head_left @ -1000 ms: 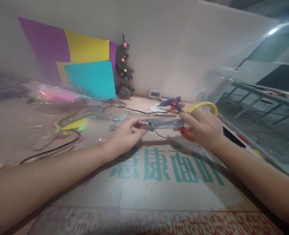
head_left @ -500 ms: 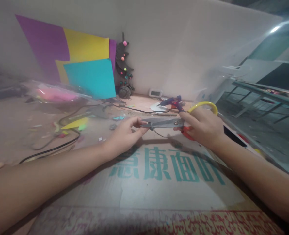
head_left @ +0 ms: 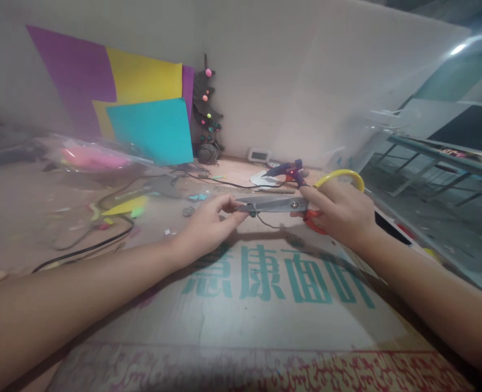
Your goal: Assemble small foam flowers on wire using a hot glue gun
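My right hand is closed around the handles of a pair of scissors, one loop yellow and the other red. The blades point left, nearly closed, and reach to the fingertips of my left hand. My left hand pinches a small dark piece whose exact kind is too small to make out. From it a thin grey cord passes at the blades and curves down to the right, its end hanging loose. Both hands are above the printed board on the table.
A glue gun with a red light lies behind the scissors. Near the wall stand a small white clock, a dark tree-shaped decoration with coloured balls and coloured sheets. A black cable and scraps lie at left.
Both hands stay nearly still. The scissors and my right hand have shifted very slightly to the right, and the cord's loose end has swung a little.
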A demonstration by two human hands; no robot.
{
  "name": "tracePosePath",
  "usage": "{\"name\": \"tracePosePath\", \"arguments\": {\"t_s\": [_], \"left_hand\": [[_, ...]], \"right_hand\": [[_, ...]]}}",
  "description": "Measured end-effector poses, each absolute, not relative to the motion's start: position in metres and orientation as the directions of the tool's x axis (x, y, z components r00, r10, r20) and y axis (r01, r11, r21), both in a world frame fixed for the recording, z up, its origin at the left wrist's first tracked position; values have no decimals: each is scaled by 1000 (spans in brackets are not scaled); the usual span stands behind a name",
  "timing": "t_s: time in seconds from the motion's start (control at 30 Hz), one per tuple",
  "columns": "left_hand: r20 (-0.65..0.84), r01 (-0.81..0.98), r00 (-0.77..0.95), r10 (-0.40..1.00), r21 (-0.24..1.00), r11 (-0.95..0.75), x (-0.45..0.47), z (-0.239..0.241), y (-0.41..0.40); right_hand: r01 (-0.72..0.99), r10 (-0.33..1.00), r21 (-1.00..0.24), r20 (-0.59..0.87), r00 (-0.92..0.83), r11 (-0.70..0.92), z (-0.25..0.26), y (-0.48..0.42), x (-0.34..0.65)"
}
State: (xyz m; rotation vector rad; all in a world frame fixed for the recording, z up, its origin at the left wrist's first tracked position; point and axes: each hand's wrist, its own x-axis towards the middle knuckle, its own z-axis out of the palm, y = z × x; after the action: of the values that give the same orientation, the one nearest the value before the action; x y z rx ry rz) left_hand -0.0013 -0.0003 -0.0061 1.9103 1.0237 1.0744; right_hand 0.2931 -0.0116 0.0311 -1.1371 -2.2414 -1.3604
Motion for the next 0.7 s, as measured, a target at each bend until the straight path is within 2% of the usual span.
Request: {"name": "tracePosePath", "arguments": {"t_s": [0.2,0.3,0.4,0.5,0.6,0.7], "left_hand": [[343,302,338,876,842,-446,-2,-6,-1],[328,274,329,885,864,-422,-2,-6,-1],[318,249,325,891,880,-405,-1,-4,-1],[324,246,327,888,878,-410,-1,-3,-1],[337,255,328,883,868,-426,-1,-3,-1],[350,260,337,874,858,-443,-1,-3,-2]], "right_hand": [[741,502,604,562,-658,295,29,-12,296],[782,513,553,600,-614,288,29,-10,295],[853,523,393,674,-521,342,31,-9,293],[903,609,146,694,-384,403,36,-7,288],[912,754,-68,589,-290,405,35,-4,282],[905,858,-177,428,-283,387,29,-4,274]]}}
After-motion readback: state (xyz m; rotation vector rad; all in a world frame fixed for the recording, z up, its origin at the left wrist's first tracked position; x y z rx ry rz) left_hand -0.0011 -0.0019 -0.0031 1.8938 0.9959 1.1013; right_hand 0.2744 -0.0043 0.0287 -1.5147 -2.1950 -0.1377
